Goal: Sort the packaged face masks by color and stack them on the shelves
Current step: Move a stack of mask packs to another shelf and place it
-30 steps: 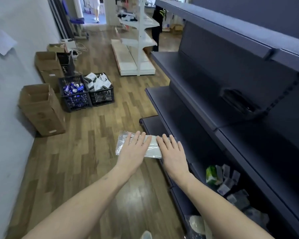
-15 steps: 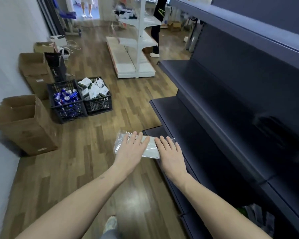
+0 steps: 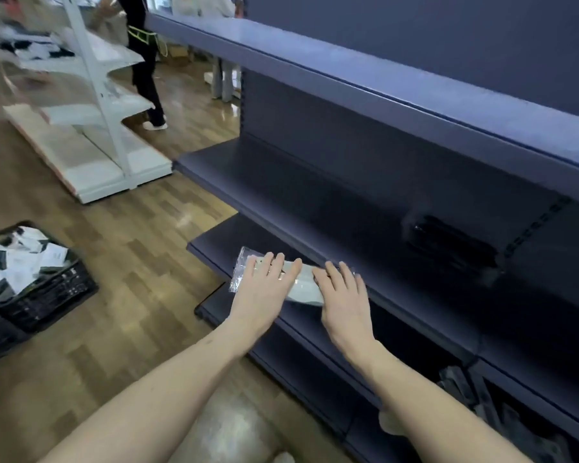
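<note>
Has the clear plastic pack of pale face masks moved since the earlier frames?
Yes. The clear plastic pack of pale face masks has gone from beside the dark shelf's end over the dark shelf.

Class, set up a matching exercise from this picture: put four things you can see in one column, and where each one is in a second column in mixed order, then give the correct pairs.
Things
1. clear plastic pack of pale face masks
2. stack of black packaged masks
3. black plastic crate of black and white packs
4. white metal shelving unit

Places
A. on the wooden floor, far left
B. under both hands, left hand and right hand, at the dark shelf's front
C. standing across the aisle, upper left
D. deep on a dark shelf, at the right

Pairs: 1-B, 2-D, 3-A, 4-C
</note>
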Available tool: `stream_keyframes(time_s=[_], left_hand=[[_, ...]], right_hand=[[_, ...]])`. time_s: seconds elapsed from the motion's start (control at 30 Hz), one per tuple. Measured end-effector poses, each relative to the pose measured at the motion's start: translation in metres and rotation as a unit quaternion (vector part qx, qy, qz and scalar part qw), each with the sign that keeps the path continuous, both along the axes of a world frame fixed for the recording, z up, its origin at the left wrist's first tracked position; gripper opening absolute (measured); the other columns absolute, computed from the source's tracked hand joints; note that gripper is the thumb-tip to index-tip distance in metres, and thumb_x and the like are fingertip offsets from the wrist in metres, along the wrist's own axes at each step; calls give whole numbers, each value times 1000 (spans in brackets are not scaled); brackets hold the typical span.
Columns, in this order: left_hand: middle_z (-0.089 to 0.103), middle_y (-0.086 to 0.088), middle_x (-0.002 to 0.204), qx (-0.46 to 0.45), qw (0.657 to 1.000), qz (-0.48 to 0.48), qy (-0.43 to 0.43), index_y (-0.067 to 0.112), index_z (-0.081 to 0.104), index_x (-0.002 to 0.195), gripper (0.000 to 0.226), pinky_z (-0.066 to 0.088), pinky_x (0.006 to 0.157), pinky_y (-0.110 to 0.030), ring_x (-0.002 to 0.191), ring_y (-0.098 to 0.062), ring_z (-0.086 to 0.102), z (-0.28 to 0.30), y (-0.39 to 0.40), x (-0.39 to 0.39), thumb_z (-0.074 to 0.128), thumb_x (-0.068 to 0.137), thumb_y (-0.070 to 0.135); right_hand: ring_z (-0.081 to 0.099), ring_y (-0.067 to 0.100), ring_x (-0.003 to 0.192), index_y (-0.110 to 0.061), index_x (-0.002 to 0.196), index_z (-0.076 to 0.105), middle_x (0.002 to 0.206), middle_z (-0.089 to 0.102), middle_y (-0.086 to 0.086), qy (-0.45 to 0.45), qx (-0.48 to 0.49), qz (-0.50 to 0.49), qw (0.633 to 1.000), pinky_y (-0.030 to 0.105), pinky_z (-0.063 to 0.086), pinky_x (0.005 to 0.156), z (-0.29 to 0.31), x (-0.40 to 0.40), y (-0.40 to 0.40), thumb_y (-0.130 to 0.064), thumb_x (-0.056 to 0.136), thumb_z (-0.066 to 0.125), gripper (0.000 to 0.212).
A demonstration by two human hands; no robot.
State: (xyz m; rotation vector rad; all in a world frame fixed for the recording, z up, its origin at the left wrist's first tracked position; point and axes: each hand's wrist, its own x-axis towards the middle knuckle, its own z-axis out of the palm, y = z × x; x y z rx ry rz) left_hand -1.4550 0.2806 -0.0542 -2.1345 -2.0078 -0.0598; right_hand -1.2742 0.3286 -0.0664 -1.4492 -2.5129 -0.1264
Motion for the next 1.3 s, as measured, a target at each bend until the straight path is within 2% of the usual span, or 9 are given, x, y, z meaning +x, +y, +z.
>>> stream_keyframes(time_s=[0.1,0.23,0.4,0.5,0.6,0.8,0.9,1.1,1.3], left_hand=[[58,-19,133,17,999,-26,-8,15,39,147,64,45,98,-54,122,-39,55,7,47,6,40,83,6],[55,-17,134,12,998,-53,15,19,38,146,68,43,98,-53,122,-38,53,8,98,3,54,82,6],[61,-18,122,31,993,-114,22,19,51,138,59,46,94,-55,113,-40,58,17,156,4,29,84,7],[66,-19,116,52,985,-162,36,18,61,129,55,49,90,-54,104,-40,63,14,201,6,36,82,6],[68,-18,115,45,982,-183,22,18,64,130,57,50,89,-51,105,-41,63,-5,245,3,37,80,11],[30,-9,156,-32,984,-169,-48,32,8,158,73,21,117,-50,143,-34,26,-16,306,12,43,96,17],[21,-8,161,-42,978,-197,-47,35,-1,158,77,9,120,-57,149,-32,14,-7,322,18,42,97,16],[9,-5,165,-154,958,-226,-84,39,0,157,76,-2,118,-62,152,-30,-3,-10,349,13,45,96,29],[14,4,163,-219,922,-259,-186,45,29,150,82,16,119,-53,149,-26,2,-14,370,-19,60,78,67]], right_hand=[[43,33,138,-19,131,58,142,55,5,8,6,-41,999,55,32,114,7,6,41,3,73,67,62],[44,30,138,-14,138,54,143,55,9,31,-3,-45,998,45,30,118,-1,7,83,7,77,62,65],[61,34,120,-17,135,56,133,62,12,63,-21,-98,993,40,58,86,3,10,113,9,69,67,72],[63,35,116,-17,135,60,134,61,12,28,11,-134,991,41,60,82,12,19,141,-2,78,43,61],[38,30,139,-25,153,33,158,33,4,23,-24,-190,981,37,37,109,7,26,166,0,90,42,69],[13,31,150,-21,158,18,164,18,7,70,-50,-333,939,43,7,123,-10,11,196,-32,96,50,70],[5,28,152,-26,157,21,165,15,4,74,-34,-317,945,46,1,124,-13,-5,188,-50,98,44,68],[-1,25,153,-36,158,16,167,5,-3,93,-175,-321,926,53,5,122,-7,-13,213,-50,105,25,55],[29,31,139,-37,151,35,158,28,-3,91,-143,-334,927,49,32,112,-5,-11,223,-43,103,38,48]])
